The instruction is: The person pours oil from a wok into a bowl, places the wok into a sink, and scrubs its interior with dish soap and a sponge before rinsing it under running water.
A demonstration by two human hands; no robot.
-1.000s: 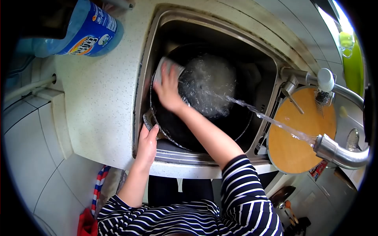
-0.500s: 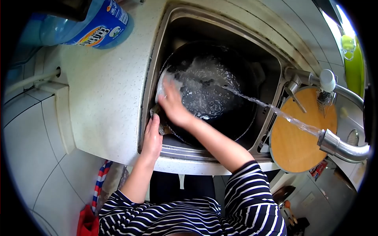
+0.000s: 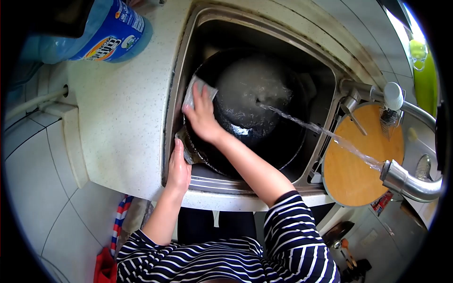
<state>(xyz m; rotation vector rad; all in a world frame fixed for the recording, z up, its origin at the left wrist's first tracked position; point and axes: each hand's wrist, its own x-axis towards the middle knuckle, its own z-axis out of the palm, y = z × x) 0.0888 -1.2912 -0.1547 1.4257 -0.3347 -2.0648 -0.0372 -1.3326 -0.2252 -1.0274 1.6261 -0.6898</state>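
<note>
A large black pot (image 3: 293,152) sits in the metal sink with cloudy, stirred-up water inside. My right hand (image 3: 204,115) presses a pale grey dishcloth (image 3: 193,94) to the pot's inner wall at its left rim, fingers laid over the cloth. Below it, my left hand (image 3: 179,165) rests along the pot's near-left handle (image 3: 190,147), its visible fingers straight and pointing away from me. From the faucet (image 3: 396,173) on the right, a stream of water (image 3: 347,144) arcs into the middle of the pot.
A blue-labelled bottle (image 3: 115,35) lies at the far left of the counter (image 3: 125,118). Right of the sink (image 3: 325,186) stand a round wooden board (image 3: 351,162) and a white-capped shaker (image 3: 392,96). The sink's metal rim surrounds the pot closely.
My right hand and the dishcloth have shifted slightly along the pot's left wall. My left hand has slid a little left and down beside the handle. The water looks cloudier.
</note>
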